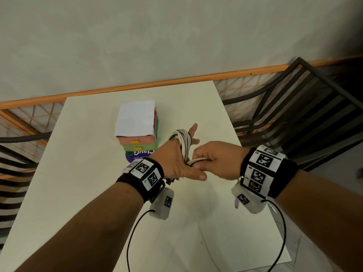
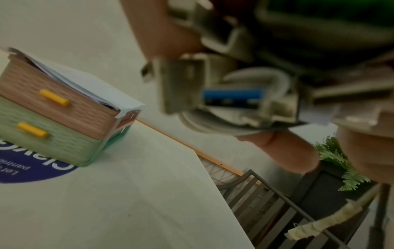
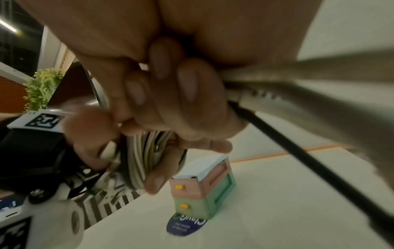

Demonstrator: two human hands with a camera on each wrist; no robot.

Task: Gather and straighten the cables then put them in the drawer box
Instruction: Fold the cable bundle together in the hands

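Observation:
A bundle of white and dark cables point(image 1: 183, 140) is wound in loops around my left hand point(image 1: 174, 160), whose fingers are stretched out and splayed toward the far side. My right hand point(image 1: 214, 161) pinches the loose white cable ends point(image 1: 196, 160) right beside the left palm. In the right wrist view the loops point(image 3: 147, 151) wrap the left fingers. A blue-tongued USB plug point(image 2: 232, 96) shows blurred in the left wrist view. The small drawer box point(image 1: 137, 142) stands just left of the hands, pink drawer over green, both closed, with yellow handles and a white paper on top.
The box stands on a round purple sticker point(image 1: 137, 157) on the white table point(image 1: 88, 193). A dark slatted chair point(image 1: 294, 107) stands past the table's right edge, and a grey wall lies beyond the far edge. The wrist cameras' black leads hang under both forearms.

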